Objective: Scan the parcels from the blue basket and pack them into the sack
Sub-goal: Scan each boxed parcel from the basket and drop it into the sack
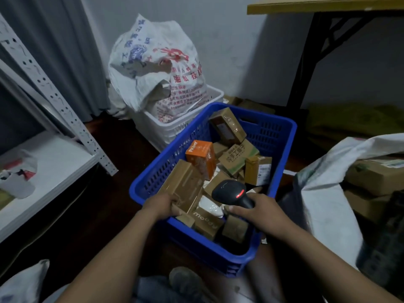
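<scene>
- Dark floor (122, 162); a white perforated metal shelf (54, 162) stands at 9 o'clock.
- At centre, a slotted blue plastic basket (282, 136) is heaped with boxy cardboard parcels (229, 127).
- At the basket's 8 o'clock, the left hand (160, 205) has its grip clamped on a plain brown carton (185, 184).
- At its 5 o'clock, the right hand (264, 213) has its grip curled round a black scanner (231, 191), red light glowing.
- A crumpled white woven sack (323, 186) gapes at 3 o'clock.

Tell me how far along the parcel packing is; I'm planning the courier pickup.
Done: the open sack on the right appears to hold a few cardboard boxes. In hand: the left hand grips a brown box in the blue basket, and the right hand holds the scanner, its red light on. Left: many parcels, the orange box among them, lie in the basket.
</scene>
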